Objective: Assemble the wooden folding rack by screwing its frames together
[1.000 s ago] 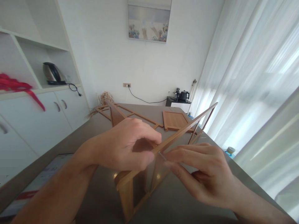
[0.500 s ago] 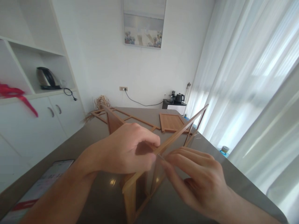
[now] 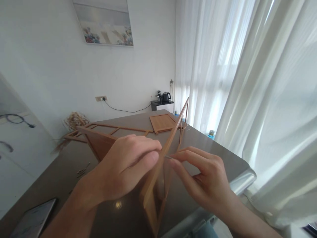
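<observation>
A brown wooden frame stands on edge on the dark table, running from close in front of me away toward the curtain. My left hand is curled round the frame's upper bar from the left. Just right of that bar, my right hand pinches a thin metal screw between thumb and forefinger, its tip at the wood. A brown panel joined to the frame shows behind my left hand.
A second ladder-like wooden frame and a flat slatted panel lie farther back on the table. Small screws lie at the left, a tablet at the near left corner. White curtains hang to the right.
The view has swung to the right, so the cupboards and kettle have left the picture. Both hands stay on the frame, which now looks steeper; the right hand's pinch is nearer the bar.
</observation>
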The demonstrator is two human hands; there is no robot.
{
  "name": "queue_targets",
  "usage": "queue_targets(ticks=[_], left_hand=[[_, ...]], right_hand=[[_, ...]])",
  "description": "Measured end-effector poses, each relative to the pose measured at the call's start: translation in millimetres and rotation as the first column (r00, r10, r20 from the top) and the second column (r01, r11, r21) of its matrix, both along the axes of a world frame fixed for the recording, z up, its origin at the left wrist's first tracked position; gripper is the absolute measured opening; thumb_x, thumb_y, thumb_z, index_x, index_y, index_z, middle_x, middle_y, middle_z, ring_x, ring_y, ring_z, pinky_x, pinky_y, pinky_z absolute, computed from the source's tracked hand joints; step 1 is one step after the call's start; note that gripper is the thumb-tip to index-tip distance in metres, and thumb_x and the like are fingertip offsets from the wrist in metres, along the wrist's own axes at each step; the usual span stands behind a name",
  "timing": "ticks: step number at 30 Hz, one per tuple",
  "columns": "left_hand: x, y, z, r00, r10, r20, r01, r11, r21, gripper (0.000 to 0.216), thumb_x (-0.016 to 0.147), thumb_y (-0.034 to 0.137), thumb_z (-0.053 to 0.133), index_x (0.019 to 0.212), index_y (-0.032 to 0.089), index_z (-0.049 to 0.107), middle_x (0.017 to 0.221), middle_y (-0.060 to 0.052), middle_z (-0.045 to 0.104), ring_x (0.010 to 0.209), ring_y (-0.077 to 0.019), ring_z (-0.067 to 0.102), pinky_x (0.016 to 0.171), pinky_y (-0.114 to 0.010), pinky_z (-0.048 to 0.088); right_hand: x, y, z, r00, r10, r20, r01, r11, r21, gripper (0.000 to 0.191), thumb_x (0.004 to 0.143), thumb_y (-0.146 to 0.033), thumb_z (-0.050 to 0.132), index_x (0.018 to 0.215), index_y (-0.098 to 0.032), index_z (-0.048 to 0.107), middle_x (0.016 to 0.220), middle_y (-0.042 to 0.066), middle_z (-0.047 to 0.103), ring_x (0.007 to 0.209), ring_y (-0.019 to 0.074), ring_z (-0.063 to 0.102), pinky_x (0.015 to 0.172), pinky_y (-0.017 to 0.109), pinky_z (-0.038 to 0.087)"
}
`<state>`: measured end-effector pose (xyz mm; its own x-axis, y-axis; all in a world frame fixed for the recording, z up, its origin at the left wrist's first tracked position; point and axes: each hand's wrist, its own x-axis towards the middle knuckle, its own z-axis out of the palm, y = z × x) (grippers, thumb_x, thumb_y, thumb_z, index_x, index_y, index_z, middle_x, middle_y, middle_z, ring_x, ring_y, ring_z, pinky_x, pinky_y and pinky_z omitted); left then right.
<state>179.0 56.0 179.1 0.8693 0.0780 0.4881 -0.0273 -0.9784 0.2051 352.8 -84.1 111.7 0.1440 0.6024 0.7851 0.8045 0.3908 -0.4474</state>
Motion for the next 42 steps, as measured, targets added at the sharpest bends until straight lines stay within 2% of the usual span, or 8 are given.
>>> queue_targets(ticks=[8, 12, 17, 23, 30, 34, 39, 42], left_hand=[[1, -8, -1.1, 0.994, 0.105, 0.002, -0.105, 0.993, 0.049, 0.039, 0.104, 0.034, 0.034, 0.084, 0.023, 0.066, 0.083, -0.002, 0.073, 0.075, -0.0209, 0.066, 0.072, -0.035, 0.043], [0, -9, -1.8, 0.994, 0.106, -0.013, -0.106, 0.994, 0.017, 0.038, 0.105, 0.033, 0.035, 0.090, 0.021, 0.068, 0.087, -0.003, 0.074, 0.078, -0.0211, 0.067, 0.076, -0.036, 0.045], [-1, -7, -3.4, 0.995, 0.103, 0.003, -0.103, 0.994, 0.047, 0.038, 0.105, 0.034, 0.035, 0.089, 0.022, 0.067, 0.092, -0.004, 0.076, 0.082, -0.0221, 0.068, 0.077, -0.037, 0.045], [1, -7, -3.1, 0.995, 0.100, -0.012, -0.100, 0.995, 0.029, 0.037, 0.105, 0.034, 0.036, 0.088, 0.021, 0.067, 0.094, -0.004, 0.076, 0.084, -0.0222, 0.068, 0.080, -0.037, 0.045], [1, -7, -2.8, 0.993, 0.108, -0.055, -0.109, 0.994, -0.011, 0.037, 0.104, 0.033, 0.036, 0.089, 0.021, 0.067, 0.080, -0.002, 0.070, 0.074, -0.0207, 0.062, 0.074, -0.037, 0.042], [1, -7, -2.9, 0.994, 0.102, -0.029, -0.102, 0.995, 0.016, 0.037, 0.104, 0.033, 0.036, 0.089, 0.021, 0.067, 0.089, -0.003, 0.074, 0.080, -0.0215, 0.066, 0.079, -0.038, 0.044], [-1, -8, -3.2, 0.995, 0.098, 0.008, -0.098, 0.994, 0.048, 0.039, 0.105, 0.033, 0.033, 0.090, 0.022, 0.067, 0.089, -0.004, 0.075, 0.079, -0.0229, 0.067, 0.077, -0.038, 0.046], [-3, -7, -3.7, 0.996, 0.082, 0.039, -0.083, 0.996, 0.038, 0.040, 0.105, 0.032, 0.030, 0.096, 0.023, 0.068, 0.090, -0.004, 0.075, 0.080, -0.0234, 0.068, 0.076, -0.038, 0.046]], right_hand=[[-5, -3, 0.9, 0.996, -0.035, -0.086, 0.027, 0.995, -0.097, 0.029, 0.102, -0.032, 0.064, 0.077, -0.018, 0.070, 0.068, -0.002, 0.063, 0.060, 0.0089, 0.057, 0.058, 0.024, 0.039], [-7, -3, -1.0, 0.994, -0.056, -0.098, 0.048, 0.996, -0.081, 0.030, 0.101, -0.035, 0.065, 0.077, -0.018, 0.072, 0.067, -0.002, 0.064, 0.060, 0.0087, 0.057, 0.058, 0.024, 0.039], [-9, -2, -2.0, 0.990, -0.100, -0.101, 0.089, 0.991, -0.101, 0.041, 0.102, -0.036, 0.063, 0.065, -0.018, 0.065, 0.057, -0.004, 0.055, 0.053, 0.0077, 0.048, 0.053, 0.026, 0.033], [-11, -3, -3.4, 0.989, -0.069, -0.131, 0.057, 0.994, -0.093, 0.035, 0.101, -0.035, 0.064, 0.071, -0.018, 0.068, 0.062, -0.004, 0.059, 0.056, 0.0067, 0.053, 0.056, 0.023, 0.036], [-10, -1, -2.7, 0.991, -0.094, -0.098, 0.086, 0.993, -0.085, 0.045, 0.102, -0.036, 0.062, 0.062, -0.018, 0.056, 0.056, -0.005, 0.048, 0.052, 0.0059, 0.042, 0.053, 0.023, 0.032], [-10, -1, -3.0, 0.990, -0.082, -0.113, 0.072, 0.994, -0.087, 0.040, 0.102, -0.035, 0.063, 0.067, -0.018, 0.061, 0.060, -0.005, 0.053, 0.055, 0.0057, 0.048, 0.055, 0.022, 0.034], [-11, -2, -3.9, 0.991, -0.094, -0.094, 0.088, 0.994, -0.071, 0.046, 0.103, -0.036, 0.062, 0.062, -0.018, 0.053, 0.057, -0.005, 0.046, 0.052, 0.0057, 0.041, 0.052, 0.023, 0.031], [-11, -2, -4.5, 0.991, -0.081, -0.108, 0.072, 0.994, -0.077, 0.040, 0.103, -0.035, 0.062, 0.067, -0.018, 0.060, 0.060, -0.004, 0.051, 0.055, 0.0064, 0.046, 0.054, 0.023, 0.033]])
